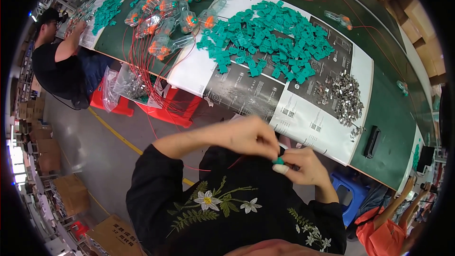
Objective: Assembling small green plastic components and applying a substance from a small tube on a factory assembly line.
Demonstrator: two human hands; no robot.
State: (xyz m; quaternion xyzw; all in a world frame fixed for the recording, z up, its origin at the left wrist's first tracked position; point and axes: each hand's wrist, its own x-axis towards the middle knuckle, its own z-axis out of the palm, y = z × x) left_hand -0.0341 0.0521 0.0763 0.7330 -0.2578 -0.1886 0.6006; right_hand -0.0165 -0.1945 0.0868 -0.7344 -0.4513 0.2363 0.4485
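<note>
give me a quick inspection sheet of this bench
surface: green table with printed paper sheets
job's things: small teal plastic part pinched between left hand and right hand
clutter: teal parts pile, metal clips heap, clear orange-capped pieces
grips: both hands closed on the teal part
cables: red wires hanging off table edge
surroundings: seated co-worker, red bins, cardboard boxes, blue stool

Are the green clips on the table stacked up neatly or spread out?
Spread out. The green clips lie in a loose, scattered heap across the printed sheet, pointing every way, beside a smaller pile of metal parts.
</note>
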